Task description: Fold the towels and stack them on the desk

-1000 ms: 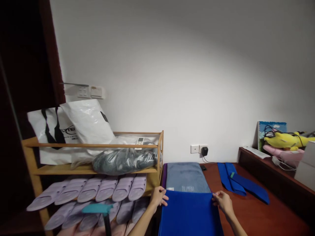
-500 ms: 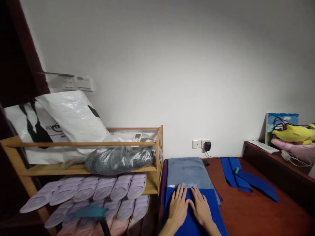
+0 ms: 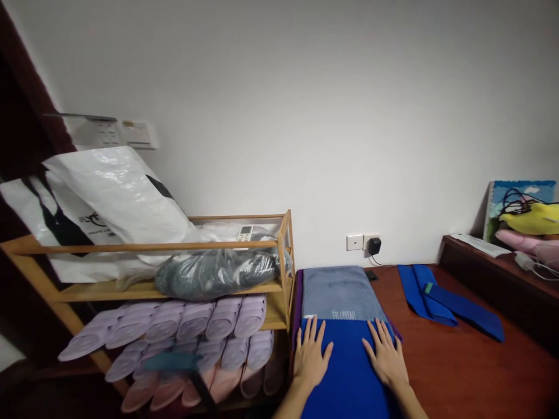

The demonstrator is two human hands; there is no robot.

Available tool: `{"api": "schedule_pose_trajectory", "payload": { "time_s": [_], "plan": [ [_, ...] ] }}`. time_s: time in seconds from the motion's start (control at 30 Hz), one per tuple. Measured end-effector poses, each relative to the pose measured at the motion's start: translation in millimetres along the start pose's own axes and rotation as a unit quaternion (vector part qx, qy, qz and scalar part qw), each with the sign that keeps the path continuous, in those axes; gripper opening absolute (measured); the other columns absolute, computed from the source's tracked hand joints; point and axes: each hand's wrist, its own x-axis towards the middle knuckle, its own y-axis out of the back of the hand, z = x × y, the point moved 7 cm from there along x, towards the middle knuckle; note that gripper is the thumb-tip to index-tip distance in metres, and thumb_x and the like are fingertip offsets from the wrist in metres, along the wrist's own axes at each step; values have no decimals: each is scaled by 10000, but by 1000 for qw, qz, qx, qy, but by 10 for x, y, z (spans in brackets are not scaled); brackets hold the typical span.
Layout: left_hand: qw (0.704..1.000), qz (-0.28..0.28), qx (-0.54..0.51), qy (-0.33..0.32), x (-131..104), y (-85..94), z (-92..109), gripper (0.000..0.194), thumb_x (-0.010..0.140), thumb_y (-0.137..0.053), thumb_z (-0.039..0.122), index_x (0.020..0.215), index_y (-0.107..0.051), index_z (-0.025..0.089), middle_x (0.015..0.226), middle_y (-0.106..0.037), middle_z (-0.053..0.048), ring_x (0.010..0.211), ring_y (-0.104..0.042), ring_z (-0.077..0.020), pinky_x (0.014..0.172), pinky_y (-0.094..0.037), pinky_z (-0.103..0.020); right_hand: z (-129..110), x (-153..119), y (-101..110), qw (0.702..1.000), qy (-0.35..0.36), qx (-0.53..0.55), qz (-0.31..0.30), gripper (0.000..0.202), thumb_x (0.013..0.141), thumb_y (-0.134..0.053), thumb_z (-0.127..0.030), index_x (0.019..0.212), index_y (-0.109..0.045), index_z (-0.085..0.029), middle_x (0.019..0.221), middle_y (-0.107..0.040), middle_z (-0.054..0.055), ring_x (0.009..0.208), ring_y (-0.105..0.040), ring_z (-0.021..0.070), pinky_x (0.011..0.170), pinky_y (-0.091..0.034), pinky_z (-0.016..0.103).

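A smooth blue cloth (image 3: 345, 366) lies flat over the near part of a grey-blue towel (image 3: 340, 288) that has pale lettering. My left hand (image 3: 311, 358) rests palm down on the cloth's left side, fingers spread toward its far edge. On the right side my right hand (image 3: 385, 355) lies flat too, its fingers apart near that same edge. A strip of purple cloth (image 3: 299, 297) peeks out from under the towel. Folded blue straps (image 3: 463, 311) lie on the reddish-brown tabletop (image 3: 471, 378) to the right.
On the left stands a wooden rack (image 3: 286, 262) with lilac slippers (image 3: 222, 317), white bags (image 3: 117, 198) and a plastic-wrapped bundle (image 3: 218, 273). A black plug (image 3: 374, 245) sits in the wall socket. At right, a raised ledge (image 3: 493, 273) holds a yellow plush toy (image 3: 533, 218).
My hands have moved apart, from close together in the middle of the blue cloth out to its left and right sides. The view has shifted slightly.
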Motion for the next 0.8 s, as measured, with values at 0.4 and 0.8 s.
{"api": "schedule_pose_trajectory", "payload": {
  "time_s": [0.4, 0.8],
  "plan": [
    [1000, -13, -12, 14, -91, -6, -4, 575, 902, -279, 502, 1437, -158, 327, 1537, -125, 14, 1405, -90, -240, 1114, -176, -527, 27, -63, 8, 1000, 2, 12, -16, 665, 851, -171, -649, 1422, -222, -312, 1524, -190, -11, 1404, -136, 203, 1098, -205, 514],
    [999, -36, -21, 28, -292, 46, 61, 570, 903, -274, 482, 1436, -149, 326, 1538, -96, 10, 1406, -70, -227, 1121, -130, -527, 50, -299, 53, 1000, 1, 25, 7, 673, 842, -190, -669, 1417, -234, -322, 1516, -227, -10, 1399, -159, 207, 1101, -225, 491]
  ]
}}
